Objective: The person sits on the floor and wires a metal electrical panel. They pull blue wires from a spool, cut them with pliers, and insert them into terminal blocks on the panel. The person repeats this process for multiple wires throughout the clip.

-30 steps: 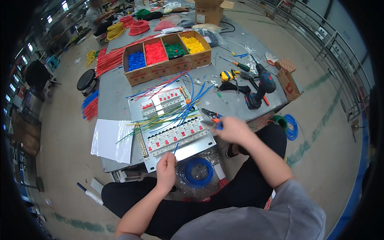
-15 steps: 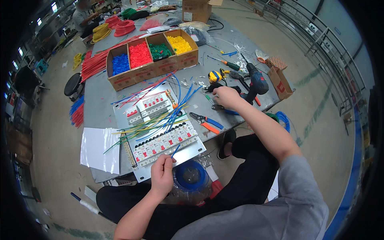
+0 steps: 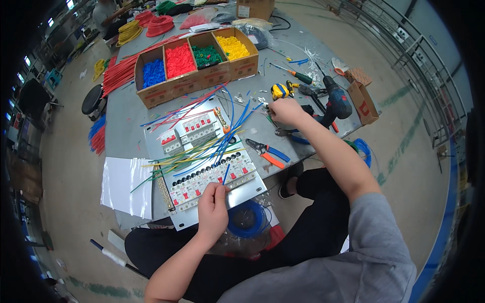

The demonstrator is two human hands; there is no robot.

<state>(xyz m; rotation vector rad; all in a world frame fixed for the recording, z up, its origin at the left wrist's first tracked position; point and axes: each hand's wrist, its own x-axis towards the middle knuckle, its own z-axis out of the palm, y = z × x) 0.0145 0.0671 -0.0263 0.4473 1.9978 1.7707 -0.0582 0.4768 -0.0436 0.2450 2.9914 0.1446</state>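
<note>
My left hand (image 3: 213, 208) pinches a short blue wire (image 3: 226, 173) above the front edge of a metal mounting plate (image 3: 247, 194). A row of circuit breakers (image 3: 209, 183) with red switches runs along that plate, and a smaller group of breakers (image 3: 197, 126) sits farther back. Loose blue, red, green and yellow wires (image 3: 202, 156) lie across it. Over the table to the right, my right hand (image 3: 287, 112) has its fingers drawn together beside small scattered bits; whatever they hold is too small to make out. Wire strippers (image 3: 270, 153) with orange and blue handles lie between my hands.
Behind the plate stands a cardboard box (image 3: 197, 81) with blue, red, green and yellow caps. A tape measure (image 3: 279, 91), screwdriver (image 3: 302, 77) and cordless drill (image 3: 336, 101) lie beyond my right hand. A white sheet (image 3: 126, 187) hangs at the table's left edge.
My left hand has moved slightly up and right, with the blue wire now more upright. The right hand has shifted a little, its fingers drawn closer together. The whole view has shifted slightly.
</note>
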